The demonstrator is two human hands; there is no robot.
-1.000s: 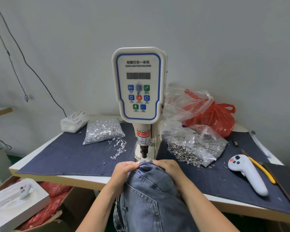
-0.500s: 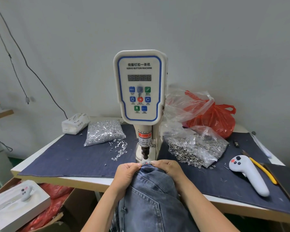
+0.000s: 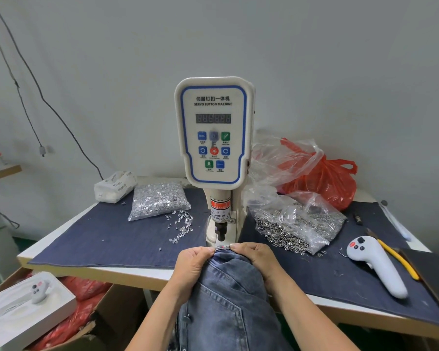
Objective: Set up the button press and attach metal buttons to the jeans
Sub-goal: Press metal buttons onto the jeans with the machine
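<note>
A white servo button machine (image 3: 213, 130) stands mid-table, its black punch (image 3: 221, 230) just above the die. Blue jeans (image 3: 228, 295) hang over the table's front edge, with the waistband edge pushed under the punch. My left hand (image 3: 192, 264) grips the waistband on the left and my right hand (image 3: 255, 257) grips it on the right, thumbs close together at the die. A clear bag of silver tacks (image 3: 157, 200) lies left of the machine, with loose tacks (image 3: 181, 224) beside it. A bag of metal buttons (image 3: 297, 224) lies to the right.
Dark denim cloth (image 3: 107, 239) covers the table. A white handheld controller (image 3: 376, 266), yellow-handled pliers (image 3: 395, 259) and a dark tablet (image 3: 433, 277) sit at the right. A red plastic bag (image 3: 325, 178) is behind. A tissue pack (image 3: 114, 184) lies back left. A cardboard box (image 3: 28, 312) stands below left.
The view has tilted slightly, so the machine sits lower in frame. Both hands keep holding the jeans' waistband at the die, hardly moving.
</note>
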